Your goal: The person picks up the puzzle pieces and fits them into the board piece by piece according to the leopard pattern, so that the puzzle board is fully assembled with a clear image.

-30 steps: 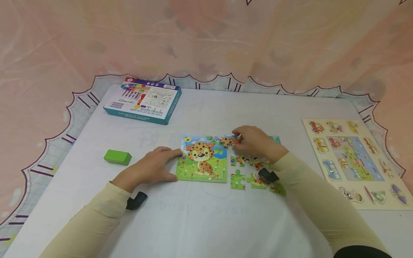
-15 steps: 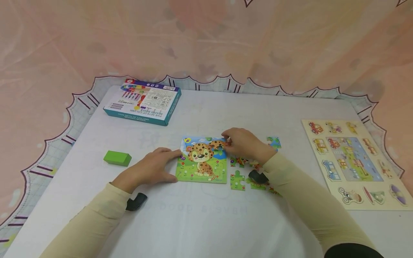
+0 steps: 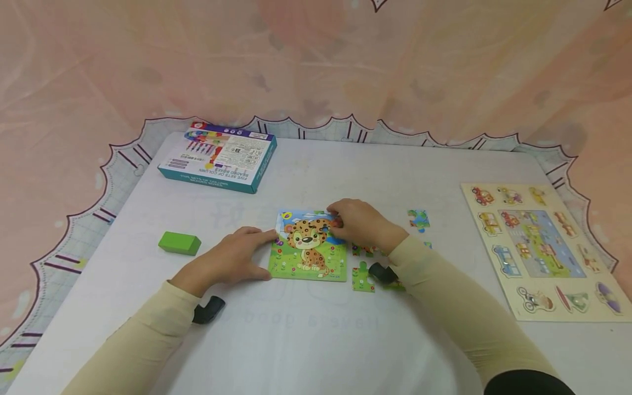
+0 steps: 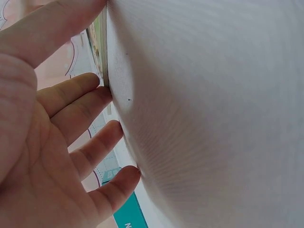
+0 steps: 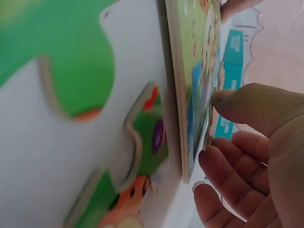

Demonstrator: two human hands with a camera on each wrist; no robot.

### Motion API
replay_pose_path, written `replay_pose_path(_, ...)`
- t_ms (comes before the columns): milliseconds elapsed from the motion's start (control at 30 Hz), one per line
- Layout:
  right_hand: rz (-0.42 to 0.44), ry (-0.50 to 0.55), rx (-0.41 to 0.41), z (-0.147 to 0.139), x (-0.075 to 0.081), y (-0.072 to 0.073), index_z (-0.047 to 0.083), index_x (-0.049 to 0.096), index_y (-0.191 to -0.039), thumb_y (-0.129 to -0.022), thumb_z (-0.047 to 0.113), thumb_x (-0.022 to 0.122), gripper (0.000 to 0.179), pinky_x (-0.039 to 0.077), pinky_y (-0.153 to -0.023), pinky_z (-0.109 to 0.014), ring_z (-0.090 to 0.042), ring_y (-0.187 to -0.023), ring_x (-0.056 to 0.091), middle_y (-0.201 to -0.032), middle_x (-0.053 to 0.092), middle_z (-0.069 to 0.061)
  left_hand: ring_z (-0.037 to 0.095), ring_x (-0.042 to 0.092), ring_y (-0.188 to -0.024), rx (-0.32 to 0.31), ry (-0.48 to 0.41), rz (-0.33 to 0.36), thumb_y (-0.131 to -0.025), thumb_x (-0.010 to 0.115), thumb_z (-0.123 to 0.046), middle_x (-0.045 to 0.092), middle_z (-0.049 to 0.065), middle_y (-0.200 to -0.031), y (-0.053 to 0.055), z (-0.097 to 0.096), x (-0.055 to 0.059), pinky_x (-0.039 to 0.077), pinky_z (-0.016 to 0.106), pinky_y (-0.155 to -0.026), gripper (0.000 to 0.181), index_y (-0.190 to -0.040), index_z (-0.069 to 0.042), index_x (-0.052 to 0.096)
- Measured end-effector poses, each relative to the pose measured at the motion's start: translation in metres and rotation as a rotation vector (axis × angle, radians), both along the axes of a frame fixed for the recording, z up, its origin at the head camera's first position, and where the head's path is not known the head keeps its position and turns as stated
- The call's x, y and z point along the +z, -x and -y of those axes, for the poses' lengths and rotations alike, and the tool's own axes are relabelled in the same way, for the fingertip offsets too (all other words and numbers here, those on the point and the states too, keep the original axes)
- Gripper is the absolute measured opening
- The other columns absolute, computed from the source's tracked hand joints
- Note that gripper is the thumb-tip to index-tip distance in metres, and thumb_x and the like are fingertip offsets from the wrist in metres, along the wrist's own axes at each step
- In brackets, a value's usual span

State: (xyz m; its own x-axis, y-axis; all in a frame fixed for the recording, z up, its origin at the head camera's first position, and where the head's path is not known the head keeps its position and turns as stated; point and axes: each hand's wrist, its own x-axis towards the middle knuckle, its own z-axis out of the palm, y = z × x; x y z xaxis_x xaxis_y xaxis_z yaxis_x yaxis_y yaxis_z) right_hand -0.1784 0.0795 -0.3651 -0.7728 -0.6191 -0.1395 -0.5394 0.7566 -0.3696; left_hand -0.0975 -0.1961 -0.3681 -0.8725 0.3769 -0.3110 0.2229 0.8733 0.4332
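A square leopard picture board (image 3: pixel 283 269) lies flat in the middle of the table. My left hand (image 3: pixel 229 255) rests at its left side, index finger and thumb touching the edge; the left wrist view shows the fingers (image 4: pixel 78 114) extended. Over the board's upper right part, my right hand (image 3: pixel 364 222) pinches a spotted jigsaw piece (image 5: pixel 211 118) between thumb and fingers, tilted close above the picture. Loose jigsaw pieces lie right of the board, among them a green one (image 3: pixel 362 278) and a blue-green one (image 3: pixel 419 218); my right hand and wrist hide several others.
A teal-edged box (image 3: pixel 219 156) lies at the back left, with a green block (image 3: pixel 180 243) in front of it. On the right side lies a wooden vehicle puzzle board (image 3: pixel 535 189). Patterned cloth (image 3: pixel 316 66) rises behind the white table (image 3: pixel 316 351).
My right hand has moved left with the jigsaw piece, from the board's right edge to over its upper right part. Loose pieces at the right came into view. My left hand stays put.
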Motion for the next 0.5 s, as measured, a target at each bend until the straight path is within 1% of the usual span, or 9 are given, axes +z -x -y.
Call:
replay_pose_path(267,-0.004,0.002,0.013,0.010,-0.003,0.000,-0.003,0.059,-0.134,-0.095,0.022,0.068,0.047,0.046,-0.101,-0.040,-0.023,-0.104,0.060,-0.124,0.065,-0.013,0.041,0.040,-0.136,-0.001,0.004,-0.003,-0.078,0.087,-0.029,0.048,0.019,-0.145,0.000,0.000,-0.001,0.038,0.059,-0.106,0.082,-0.149,-0.013,0.050)
replay_pose_path(400,-0.002,0.004,0.015,0.014,-0.004,0.000,-0.002,0.059,-0.134,-0.095,0.023,0.069,0.047,0.047,-0.096,-0.039,-0.022,-0.097,0.058,-0.120,0.065,-0.012,0.041,0.040,-0.136,0.000,0.004,-0.006,-0.078,0.087,-0.029,0.048,0.019,-0.145,0.000,0.000,-0.001,0.038,0.059,-0.106,0.081,-0.149,-0.013,0.050)
replay_pose_path(500,0.006,0.005,0.013,0.017,-0.005,0.001,-0.002,0.059,-0.134,-0.095,0.023,0.069,0.048,0.047,-0.095,-0.038,-0.022,-0.097,0.057,-0.120,0.065,-0.012,0.041,0.040,-0.135,-0.001,0.002,-0.009,-0.078,0.087,-0.030,0.049,0.020,-0.144,0.001,0.000,-0.001,0.038,0.059,-0.106,0.081,-0.148,-0.013,0.050)
